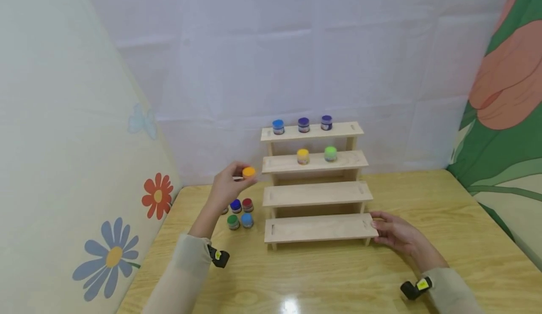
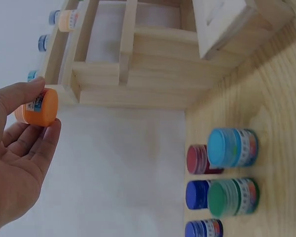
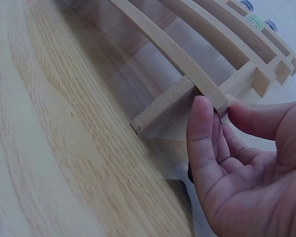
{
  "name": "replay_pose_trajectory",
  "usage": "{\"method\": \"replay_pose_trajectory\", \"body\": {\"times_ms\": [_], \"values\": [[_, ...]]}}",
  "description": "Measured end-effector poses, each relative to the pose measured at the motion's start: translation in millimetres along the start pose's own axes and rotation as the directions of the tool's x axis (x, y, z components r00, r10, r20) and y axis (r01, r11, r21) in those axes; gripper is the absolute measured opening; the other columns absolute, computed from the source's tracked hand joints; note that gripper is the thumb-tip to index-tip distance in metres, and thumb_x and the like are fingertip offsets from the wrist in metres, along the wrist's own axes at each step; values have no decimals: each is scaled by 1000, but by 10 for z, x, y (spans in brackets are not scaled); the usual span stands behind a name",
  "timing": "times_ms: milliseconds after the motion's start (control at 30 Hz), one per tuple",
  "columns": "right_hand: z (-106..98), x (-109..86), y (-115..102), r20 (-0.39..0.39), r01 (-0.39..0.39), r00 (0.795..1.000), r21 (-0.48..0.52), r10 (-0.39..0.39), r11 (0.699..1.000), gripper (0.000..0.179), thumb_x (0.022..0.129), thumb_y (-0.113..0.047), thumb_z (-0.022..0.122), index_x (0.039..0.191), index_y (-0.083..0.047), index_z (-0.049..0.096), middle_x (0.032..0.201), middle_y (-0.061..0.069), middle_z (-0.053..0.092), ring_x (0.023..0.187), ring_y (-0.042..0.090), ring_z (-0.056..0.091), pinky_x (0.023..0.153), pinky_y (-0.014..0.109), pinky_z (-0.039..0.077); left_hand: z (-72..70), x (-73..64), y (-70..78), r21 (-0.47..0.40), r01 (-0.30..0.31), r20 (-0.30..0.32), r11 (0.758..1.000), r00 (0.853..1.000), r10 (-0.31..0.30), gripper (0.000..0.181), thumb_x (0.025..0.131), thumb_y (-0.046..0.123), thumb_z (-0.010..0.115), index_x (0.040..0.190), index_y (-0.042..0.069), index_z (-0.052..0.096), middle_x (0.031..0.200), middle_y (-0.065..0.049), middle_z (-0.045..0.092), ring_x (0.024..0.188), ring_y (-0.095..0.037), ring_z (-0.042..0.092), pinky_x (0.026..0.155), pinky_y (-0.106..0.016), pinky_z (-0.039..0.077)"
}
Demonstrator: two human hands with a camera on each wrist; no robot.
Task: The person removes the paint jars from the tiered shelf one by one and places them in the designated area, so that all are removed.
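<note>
Between the thumb and fingers of my left hand (image 1: 228,184) is a small orange paint jar (image 2: 42,107), raised above the table just left of the wooden stepped rack (image 1: 317,229). My right hand (image 1: 395,234) pinches the right end of the rack's lowest shelf (image 3: 207,91), thumb on top and fingers beneath. On the top shelf stand a blue jar (image 1: 278,126) and two purple jars (image 1: 303,125). A yellow jar (image 1: 302,156) and a light green jar (image 1: 330,154) stand on the second shelf. The two lower shelves hold no jars.
Several paint jars stand on the table left of the rack, among them a green jar (image 1: 233,222), a light blue jar (image 1: 247,220) and a red jar (image 1: 247,205). A white cloth (image 1: 237,69) hangs behind; a flower-painted panel (image 1: 55,130) borders the left.
</note>
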State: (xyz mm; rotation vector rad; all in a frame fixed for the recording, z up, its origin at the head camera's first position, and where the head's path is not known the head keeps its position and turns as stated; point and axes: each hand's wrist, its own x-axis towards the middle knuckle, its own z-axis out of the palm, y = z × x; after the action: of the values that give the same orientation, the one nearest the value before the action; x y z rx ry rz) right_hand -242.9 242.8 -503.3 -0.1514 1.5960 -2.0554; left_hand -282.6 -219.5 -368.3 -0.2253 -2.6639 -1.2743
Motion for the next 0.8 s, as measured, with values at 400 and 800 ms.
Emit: {"method": "replay_pose_trajectory", "body": {"times_ms": [400, 800], "values": [[-2, -8, -6, 13, -7, 1000, 6, 6, 1000, 25, 105, -8, 52, 128, -16, 53, 103, 3, 69, 88, 12, 68, 74, 24, 59, -166, -220, -349, 6, 61, 19, 998, 998, -61, 45, 93, 22, 76, 130, 4, 58, 124, -18, 64, 116, -36, 63, 99, -48, 54], [0, 4, 1, 7, 2, 1000, 7, -2, 1000, 29, 105, -9, 52, 134, -13, 51, 104, 2, 69, 89, 12, 67, 74, 24, 59, -272, -366, -696, 4, 138, 20, 990, 990, -138, 48, 95, 28, 73, 134, 6, 56, 129, -18, 62, 123, -40, 59, 95, -47, 57]]}}
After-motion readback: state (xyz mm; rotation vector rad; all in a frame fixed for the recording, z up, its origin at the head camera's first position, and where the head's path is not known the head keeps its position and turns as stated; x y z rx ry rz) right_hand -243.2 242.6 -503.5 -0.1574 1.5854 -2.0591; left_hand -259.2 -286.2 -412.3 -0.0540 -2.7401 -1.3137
